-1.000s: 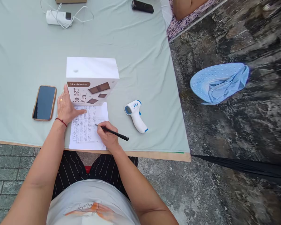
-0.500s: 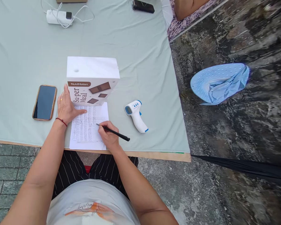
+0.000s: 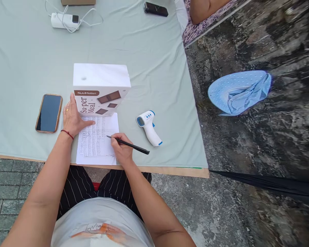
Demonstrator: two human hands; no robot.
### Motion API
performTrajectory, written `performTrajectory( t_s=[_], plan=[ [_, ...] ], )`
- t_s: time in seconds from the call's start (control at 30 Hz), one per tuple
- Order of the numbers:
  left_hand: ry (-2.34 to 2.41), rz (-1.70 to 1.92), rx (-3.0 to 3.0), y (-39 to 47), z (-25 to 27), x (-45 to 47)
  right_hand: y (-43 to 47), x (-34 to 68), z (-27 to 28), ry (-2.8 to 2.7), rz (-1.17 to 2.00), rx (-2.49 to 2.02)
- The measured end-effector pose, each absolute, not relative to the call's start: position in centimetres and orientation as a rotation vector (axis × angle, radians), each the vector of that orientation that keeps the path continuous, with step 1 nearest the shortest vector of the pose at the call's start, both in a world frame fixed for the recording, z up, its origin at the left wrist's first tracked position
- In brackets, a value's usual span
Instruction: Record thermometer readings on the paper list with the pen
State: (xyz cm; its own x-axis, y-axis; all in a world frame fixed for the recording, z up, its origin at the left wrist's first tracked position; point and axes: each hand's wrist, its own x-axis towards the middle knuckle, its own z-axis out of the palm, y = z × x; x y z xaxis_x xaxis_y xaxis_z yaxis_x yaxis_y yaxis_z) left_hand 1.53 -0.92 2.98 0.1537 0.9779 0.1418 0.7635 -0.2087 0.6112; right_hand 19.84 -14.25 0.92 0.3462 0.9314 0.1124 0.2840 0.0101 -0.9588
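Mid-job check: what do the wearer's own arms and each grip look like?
The left grip, an ungloved hand, wears a gold-coloured ring; a thin dark-red bracelet circles that wrist. The right grip, also ungloved, shows no ring or bracelet. No sleeves show on the left arm or right arm.

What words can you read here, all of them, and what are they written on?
"NutriMotion": on the brown label of the box.
"Su-per Meal": on the front of the same box, printed sideways.
Paper: rows of tiny writing, too small to read.
Thermometer: small marks by its blue buttons, too small to read.
Shirt: a scribble above the orange patch, not clear enough to read.
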Motion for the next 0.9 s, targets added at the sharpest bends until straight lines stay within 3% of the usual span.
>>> performTrajectory(
  t_s=[0.43,0.73,0.9],
  plan=[
    [1.567,0.772,2.007,-0.7,3.5,1.1,-14.1,24.2,0.8,-1.361,0.39,-1.494],
    [1.545,0.785,2.057,-0.6,3.1,0.9,-14.6,20.5,1.9,-1.195,0.711,-1.519],
    [1.545,0.84,2.11,-0.4,2.2,0.7,-14.1,19.6,1.9,-1.187,0.719,-1.559]
  ],
)
